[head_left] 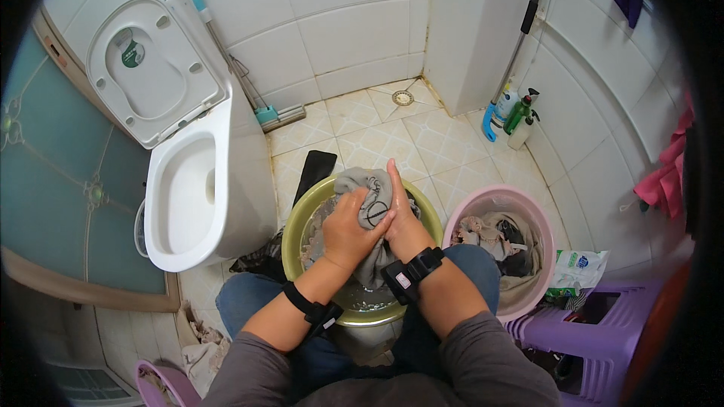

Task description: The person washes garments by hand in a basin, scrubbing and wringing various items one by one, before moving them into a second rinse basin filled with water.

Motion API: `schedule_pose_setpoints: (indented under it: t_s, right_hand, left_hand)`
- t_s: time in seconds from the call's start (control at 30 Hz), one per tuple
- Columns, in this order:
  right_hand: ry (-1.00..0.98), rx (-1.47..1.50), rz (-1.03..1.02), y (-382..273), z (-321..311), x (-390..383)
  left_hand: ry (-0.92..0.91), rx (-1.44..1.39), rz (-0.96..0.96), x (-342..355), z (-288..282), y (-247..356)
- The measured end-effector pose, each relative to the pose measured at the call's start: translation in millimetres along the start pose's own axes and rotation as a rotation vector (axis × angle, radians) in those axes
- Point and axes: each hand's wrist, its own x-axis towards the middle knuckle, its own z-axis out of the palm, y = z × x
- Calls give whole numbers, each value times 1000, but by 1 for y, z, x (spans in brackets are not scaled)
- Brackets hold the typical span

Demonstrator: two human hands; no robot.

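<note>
View from above a seated person's lap, looking down into a green basin (298, 237) on a tiled bathroom floor; every place below is given relative to that basin.

Nearest the viewer, two forearms in grey sleeves reach forward over blue-jeaned knees, each wrist wearing a black band. The left hand (348, 230) sits over the basin's middle, fingers curled shut around a bunch of grey wet garment (369, 207). The right hand (400, 207) is pressed flat against the same cloth from the right, fingers straight, together and pointing away from the viewer. The cloth is sandwiched between both hands, its long axis running from the near rim toward the far rim, with a tail hanging down into the water below the wrists. Both hands are equally close, touching it.

Just right of the basin stands a pink tub (528, 207) holding more laundry. Further right is a purple plastic stool (596, 339). Left of the basin is a white toilet (192, 196), lid raised. Beyond the basin's far rim lies a dark cloth (315, 169), then a floor drain (403, 97) near the tiled wall.
</note>
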Motion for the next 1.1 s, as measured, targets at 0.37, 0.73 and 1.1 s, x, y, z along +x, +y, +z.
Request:
schedule_pose_setpoints:
  t_s: [0.37,0.73,1.1]
  right_hand:
    - [365,-316,-271,32,-16,21]
    - [137,-191,-258,17,-18,21]
    - [100,-132,7,22,-13,7]
  left_hand:
    - [-54,-63,-253,22,5,-29]
    - [-97,-945,-556,13,-4,-72]
    - [97,-18,196,-2,-4,-3]
